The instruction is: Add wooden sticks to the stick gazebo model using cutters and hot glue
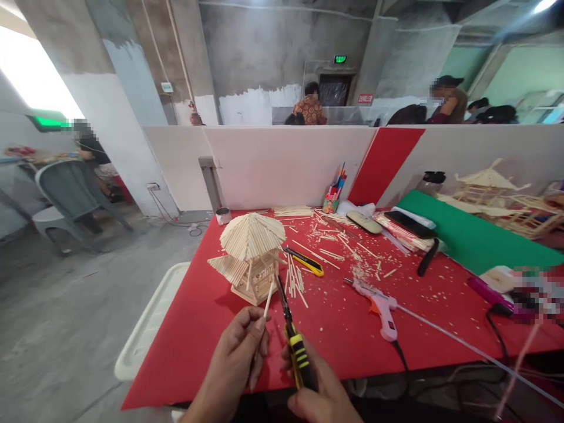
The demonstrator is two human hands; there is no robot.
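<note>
My left hand (242,343) pinches a thin pale wooden stick (268,301) that points up and away from me. In my right hand (321,379) are pliers with yellow-and-black handles (299,355), their dark jaws beside the stick's upper end; whether they touch it I cannot tell. Just beyond both hands stands a small pavilion model (253,238) built of wooden sticks, with a round peaked roof and a lower slanted roof at its left. Short cut sticks (295,281) lie to its right, next to a yellow utility knife (305,262).
A pink glue gun (381,308) lies at the right, with a long clear glue stick and a cord. Stick scraps (363,264) litter the red tabletop (185,346). Behind are a pen holder (330,201), a phone (409,224) and a green board (476,232). Several people are beyond the partition.
</note>
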